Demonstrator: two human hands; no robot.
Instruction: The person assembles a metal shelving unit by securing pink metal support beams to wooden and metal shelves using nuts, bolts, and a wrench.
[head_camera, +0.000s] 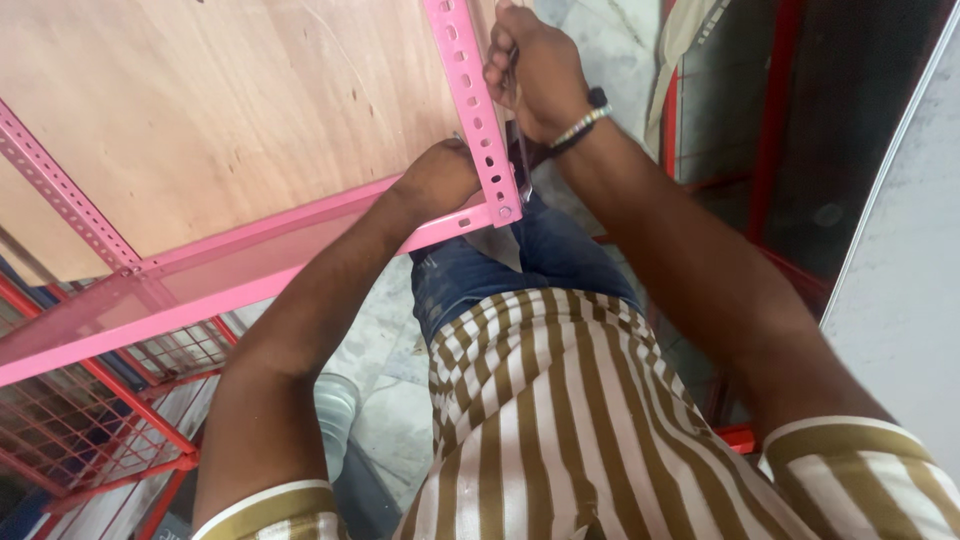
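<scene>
The plywood shelf board (220, 100) sits in the pink steel rack frame, filling the upper left of the view. Judged from its look, the board is stiff and moderately heavy, with a dry, non-slip face; it is best carried by its edges.

The pink horizontal rail (250, 270) runs under the board's near edge and meets the pink slotted upright (470, 100) at the corner joint. Both are rigid angle steel, probably light for their length, with painted faces that may be slick and thin edges. The flat flanges offer the safest hold, clear of the slot holes.

The right hand (535, 70) is closed around the upright from its far side, fingers curled; a slim metal tool (522, 160) appears to hang below it along the upright, though whether the grip takes it in cannot be told. A beaded band and a dark strap sit on the wrist.

The left hand (440, 180) reaches beneath the rail at the corner. Its fingers are hidden behind the steel, so its grip cannot be told.

A red wire-mesh rack (90, 420) stands at lower left.
</scene>
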